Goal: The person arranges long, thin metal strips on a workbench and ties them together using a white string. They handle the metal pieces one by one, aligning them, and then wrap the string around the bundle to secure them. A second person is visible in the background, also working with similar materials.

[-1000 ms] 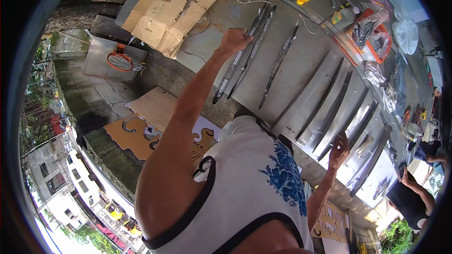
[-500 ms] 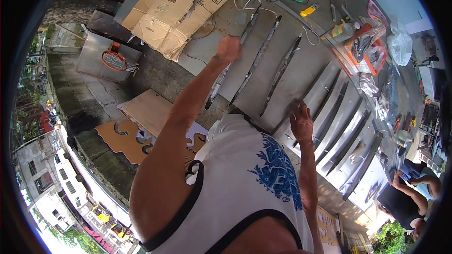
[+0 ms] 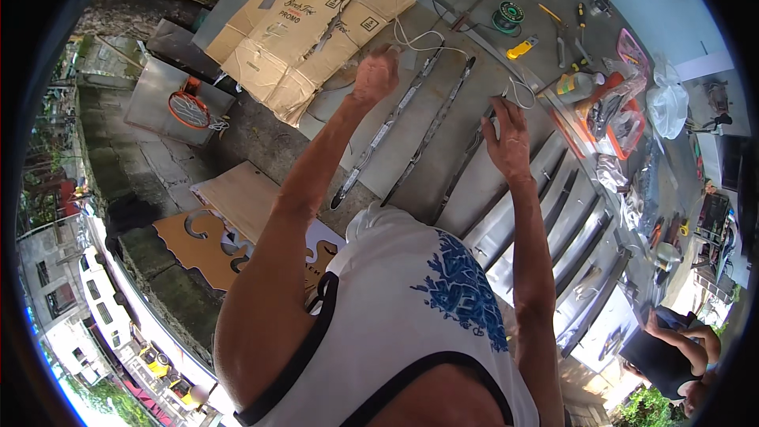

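Dark strip (image 3: 459,169) at right hand (image 3: 510,141), lengthwise upper-right to lower-left

A long, narrow silver-and-black strip (image 3: 387,126) lies slantwise on the grey tabletop (image 3: 415,115), its lower end dark and tapered. Just beside it, roughly parallel, runs a slim, mottled black-and-grey strip (image 3: 431,128). A thin, dark, slightly curved strip (image 3: 459,176) slants similarly further right, its upper end partly hidden.

Left: orange basketball hoop (image 3: 188,111) on grey backboard (image 3: 158,93); white van (image 3: 104,300) lower left. Upper right: green spool (image 3: 507,16) near yellow cutter (image 3: 522,48), plastic bag (image 3: 668,107) beyond. Lower right: person (image 3: 658,357) in black.
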Tool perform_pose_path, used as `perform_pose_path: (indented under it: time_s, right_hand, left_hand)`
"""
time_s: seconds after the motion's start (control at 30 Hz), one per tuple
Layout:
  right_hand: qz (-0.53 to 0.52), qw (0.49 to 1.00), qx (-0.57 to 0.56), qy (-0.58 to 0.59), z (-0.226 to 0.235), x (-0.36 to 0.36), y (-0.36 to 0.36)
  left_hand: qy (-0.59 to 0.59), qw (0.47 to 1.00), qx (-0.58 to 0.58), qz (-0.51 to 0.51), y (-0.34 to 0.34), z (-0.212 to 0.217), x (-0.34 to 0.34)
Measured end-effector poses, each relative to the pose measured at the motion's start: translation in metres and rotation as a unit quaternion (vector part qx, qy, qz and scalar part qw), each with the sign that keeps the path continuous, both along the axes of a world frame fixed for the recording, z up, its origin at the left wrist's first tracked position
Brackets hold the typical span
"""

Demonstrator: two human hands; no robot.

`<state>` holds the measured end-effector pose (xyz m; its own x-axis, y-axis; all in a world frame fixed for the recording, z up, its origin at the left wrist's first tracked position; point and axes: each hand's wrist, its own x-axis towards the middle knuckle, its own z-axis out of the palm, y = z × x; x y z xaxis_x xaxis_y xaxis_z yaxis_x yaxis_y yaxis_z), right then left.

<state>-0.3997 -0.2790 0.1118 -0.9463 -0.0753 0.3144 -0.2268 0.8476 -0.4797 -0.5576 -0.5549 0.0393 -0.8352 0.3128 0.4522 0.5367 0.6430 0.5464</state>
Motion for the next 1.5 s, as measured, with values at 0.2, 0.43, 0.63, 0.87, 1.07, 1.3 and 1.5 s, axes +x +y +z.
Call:
perform_pose_path:
  time_s: [0.2,0.43,0.63,0.87,1.07,1.3,1.5]
  right_hand:
    - [0.052,0.997,0.054,-0.012,-0.036,-0.105,-0.003]
    - [0.082,0.987,0.132,-0.048,-0.071,-0.158,-0.014]
    - [0.064,0.987,0.103,-0.104,-0.083,-0.168,-0.001]
    - [0.109,0.986,-0.12,-0.042,-0.079,-0.172,0.01]
    - [0.235,0.967,-0.071,-0.064,-0.063,-0.172,0.022]
    - [0.192,0.976,0.059,-0.087,-0.04,-0.155,-0.014]
    - [0.235,0.963,-0.008,-0.129,-0.055,-0.154,-0.013]
  left_hand:
    - [0.087,0.991,-0.061,-0.081,0.041,0.012,-0.068]
    - [0.06,0.974,-0.147,-0.16,0.057,-0.031,-0.116]
    - [-0.031,0.97,-0.027,-0.24,0.054,-0.02,-0.101]
    - [-0.145,0.976,0.01,-0.163,0.022,-0.008,-0.054]
    - [-0.149,0.976,0.004,-0.161,0.017,-0.011,-0.033]
    - [-0.194,0.971,0.039,-0.134,0.011,-0.007,-0.015]
    - [-0.356,0.923,0.094,-0.113,-0.008,0.002,0.0]
